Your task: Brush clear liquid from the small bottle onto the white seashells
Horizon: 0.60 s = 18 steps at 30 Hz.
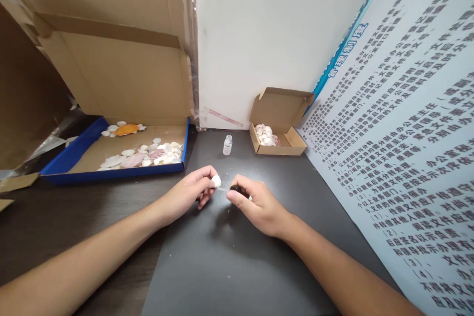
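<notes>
Between finger and thumb, my left hand [200, 186] pinches a small white ribbed seashell [216, 180]. My right hand [255, 200] is closed around a brush cap [234, 188], dark with a thin pale stem. The stem points left and its tip is at the lower edge of the shell; whether they touch I cannot tell. A bit of something white shows under the right fingers, too small to name. Beyond both hands, a small clear bottle [227, 145] with a white label stands upright without a cap.
A blue-edged cardboard box [148, 170] at the left holds many shells [148, 154] and an orange shell-like piece [126, 130]. Behind the bottle, a small open carton [285, 150] contains more shells [265, 135]. A printed poster [400, 123] borders the dark mat [237, 276] on the right.
</notes>
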{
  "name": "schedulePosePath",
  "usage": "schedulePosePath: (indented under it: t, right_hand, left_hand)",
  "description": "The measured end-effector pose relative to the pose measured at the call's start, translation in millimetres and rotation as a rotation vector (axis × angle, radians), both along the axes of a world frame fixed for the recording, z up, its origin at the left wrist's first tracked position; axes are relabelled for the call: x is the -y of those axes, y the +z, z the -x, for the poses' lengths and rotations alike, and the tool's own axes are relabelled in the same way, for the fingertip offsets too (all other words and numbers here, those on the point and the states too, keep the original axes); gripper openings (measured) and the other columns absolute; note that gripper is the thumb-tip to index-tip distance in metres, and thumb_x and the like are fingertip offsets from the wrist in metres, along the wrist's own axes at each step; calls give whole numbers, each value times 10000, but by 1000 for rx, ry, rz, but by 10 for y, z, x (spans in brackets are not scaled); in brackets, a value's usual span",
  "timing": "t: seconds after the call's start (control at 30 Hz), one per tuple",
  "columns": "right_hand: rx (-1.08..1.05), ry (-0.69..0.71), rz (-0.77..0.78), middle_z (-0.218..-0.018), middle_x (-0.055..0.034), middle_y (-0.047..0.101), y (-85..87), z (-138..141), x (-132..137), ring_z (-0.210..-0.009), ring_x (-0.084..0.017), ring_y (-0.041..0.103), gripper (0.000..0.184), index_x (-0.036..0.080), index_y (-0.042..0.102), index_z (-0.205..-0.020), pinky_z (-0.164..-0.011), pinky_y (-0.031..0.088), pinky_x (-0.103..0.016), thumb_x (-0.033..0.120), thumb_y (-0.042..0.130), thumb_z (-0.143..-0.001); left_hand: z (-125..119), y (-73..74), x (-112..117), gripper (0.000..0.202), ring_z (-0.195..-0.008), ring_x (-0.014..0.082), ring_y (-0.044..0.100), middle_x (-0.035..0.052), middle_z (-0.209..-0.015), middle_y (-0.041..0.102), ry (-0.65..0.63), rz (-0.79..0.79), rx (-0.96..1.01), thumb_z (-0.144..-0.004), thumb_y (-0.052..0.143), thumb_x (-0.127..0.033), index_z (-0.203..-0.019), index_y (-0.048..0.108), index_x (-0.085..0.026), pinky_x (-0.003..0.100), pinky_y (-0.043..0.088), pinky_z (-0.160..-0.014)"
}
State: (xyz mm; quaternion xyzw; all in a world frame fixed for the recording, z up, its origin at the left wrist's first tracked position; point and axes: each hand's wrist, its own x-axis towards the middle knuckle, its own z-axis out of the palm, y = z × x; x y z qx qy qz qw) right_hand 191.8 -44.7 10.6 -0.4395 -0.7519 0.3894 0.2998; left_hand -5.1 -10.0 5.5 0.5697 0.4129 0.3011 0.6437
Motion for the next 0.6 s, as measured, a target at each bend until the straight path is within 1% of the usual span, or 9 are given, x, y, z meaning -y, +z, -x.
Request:
schedulePosePath:
  t: [0.1,0.2,0.27,0.33,0.4,0.5,0.53,0.6]
  right_hand:
    - [32,-82,-31,-621,40,464,-8,5,-5,-593,-96,391,373,185,470,-740,-575,296,-218,505,547,-914]
    - [22,-136,-56,-604,42,429,-9,-2,-9,-583,-95,370,407,186,426,-698,-557,282,-217,513,545,-910]
    - [-21,-110,-54,-610,42,418,-7,-6,-11,-584,-93,366,398,186,422,-705,-561,292,-214,501,502,-936]
    - [-52,-68,-43,-630,40,433,-10,-7,-15,-594,-92,381,370,185,448,-737,-575,308,-211,483,467,-956]
    - [-24,-94,-45,-626,40,430,-16,-5,-24,-591,-90,376,371,182,456,-733,-573,296,-215,480,479,-951]
    - [26,-208,-69,-593,42,365,-18,-6,-37,-575,-88,330,435,178,387,-659,-552,251,-226,496,528,-920]
    - [12,-212,-64,-592,43,355,-15,-8,-38,-574,-88,326,442,179,373,-654,-552,253,-226,497,526,-919]
    - [-56,-147,-33,-607,42,383,-6,-9,-31,-580,-88,353,406,182,403,-686,-561,286,-220,488,496,-935]
  left_hand:
    - [-1,-4,0,146,-494,93,413,-53,-605,448,-1,-2,-4,-765,537,-319,-774,468,-191,209,345,-472]
    - [6,-14,-4,141,-496,93,413,-54,-612,449,-10,-7,-7,-768,532,-318,-782,474,-190,212,346,-473]
    - [12,-23,-7,141,-497,92,414,-53,-616,451,-16,-10,-5,-772,530,-319,-786,476,-190,215,347,-474]
    - [17,-29,-10,136,-498,92,414,-54,-615,450,-21,-10,-1,-773,527,-314,-785,472,-190,217,350,-478]
    - [18,-31,-11,141,-501,91,413,-53,-617,450,-23,-10,-3,-778,524,-319,-785,469,-190,217,352,-481]
    - [11,-28,-9,149,-504,90,411,-50,-627,462,-23,-15,-16,-783,520,-328,-790,470,-189,217,351,-481]
    - [8,-26,-8,148,-504,90,412,-49,-629,465,-24,-16,-20,-783,519,-328,-791,470,-188,218,351,-481]
    - [3,-22,-7,150,-502,90,411,-50,-624,462,-24,-16,-20,-782,522,-329,-790,468,-189,218,350,-479]
